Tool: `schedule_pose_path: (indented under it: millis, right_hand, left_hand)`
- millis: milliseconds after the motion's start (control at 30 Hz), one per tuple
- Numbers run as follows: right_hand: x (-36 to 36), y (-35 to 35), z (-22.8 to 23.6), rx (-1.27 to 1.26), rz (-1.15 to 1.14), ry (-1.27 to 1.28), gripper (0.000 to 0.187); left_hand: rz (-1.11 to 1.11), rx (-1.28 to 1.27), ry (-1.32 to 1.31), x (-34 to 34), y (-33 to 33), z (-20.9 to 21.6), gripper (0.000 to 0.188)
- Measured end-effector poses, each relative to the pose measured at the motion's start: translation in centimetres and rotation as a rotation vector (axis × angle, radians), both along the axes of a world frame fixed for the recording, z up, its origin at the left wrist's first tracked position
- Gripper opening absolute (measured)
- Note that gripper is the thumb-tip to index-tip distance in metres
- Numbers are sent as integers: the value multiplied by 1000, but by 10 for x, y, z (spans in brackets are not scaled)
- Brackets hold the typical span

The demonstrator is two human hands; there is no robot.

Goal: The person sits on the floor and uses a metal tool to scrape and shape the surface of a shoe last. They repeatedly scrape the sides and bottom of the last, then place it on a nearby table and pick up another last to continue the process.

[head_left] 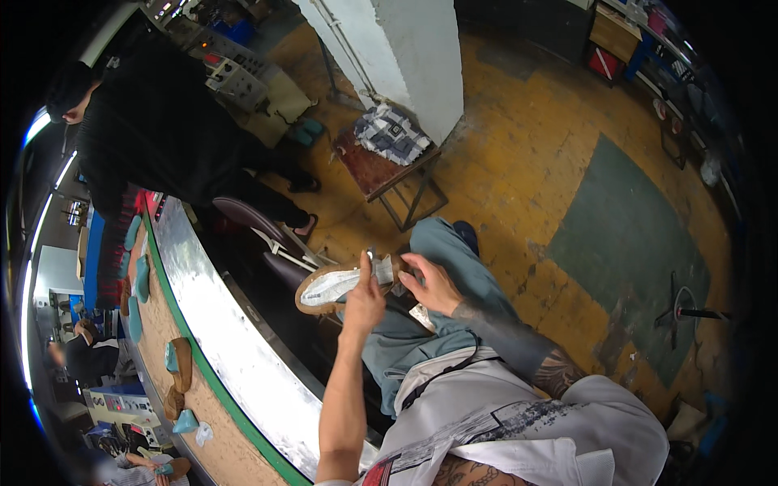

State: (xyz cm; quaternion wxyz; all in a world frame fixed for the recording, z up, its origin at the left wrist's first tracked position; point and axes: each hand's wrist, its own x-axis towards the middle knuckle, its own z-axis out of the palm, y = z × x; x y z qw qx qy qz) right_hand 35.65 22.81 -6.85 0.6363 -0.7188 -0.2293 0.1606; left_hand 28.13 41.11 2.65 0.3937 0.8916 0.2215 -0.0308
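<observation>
A tan shoe [324, 290] with a whitish bottom turned up lies across my lap area, its toe pointing left. My left hand [365, 304] is closed round the middle of it, thumb up along the bottom. At the heel end, my right hand [436, 287] has its fingers bent against the brown edge and seems to grip it. A small pale scrap [421, 317] rests on my grey-green trousers [397, 344] below the right hand. What lies beneath the shoe is hidden.
On my left runs a curved conveyor [166, 324] with a green edge, carrying brown shoes [180, 364] and teal shoe lasts [142, 279]. Beside it is a metal ledge [243, 340]. A person in black [154, 121] stands ahead. A stool [377, 174] holds folded cloth [393, 134] near a white pillar [413, 65].
</observation>
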Motion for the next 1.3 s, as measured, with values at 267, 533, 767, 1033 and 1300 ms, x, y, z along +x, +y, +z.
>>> schedule_pose_path:
  millis: [267, 533, 767, 1033, 1300]
  right_hand:
    - [-48, -39, 3, -133, 106, 344, 65]
    - [-44, -51, 17, -411, 28, 11, 96]
    - [-12, -68, 10, -355, 96, 190, 57]
    - [-6, -81, 36, -342, 172, -513, 13]
    - [-23, -71, 33, -377, 206, -599, 6]
  left_hand:
    - [289, 232, 186, -18, 133, -36, 35]
    - [214, -676, 224, -126, 45, -18, 39]
    - [249, -808, 56, -134, -44, -13, 42]
    - [-29, -458, 193, -97, -59, -1, 58]
    - [-318, 14, 252, -68, -45, 22, 63]
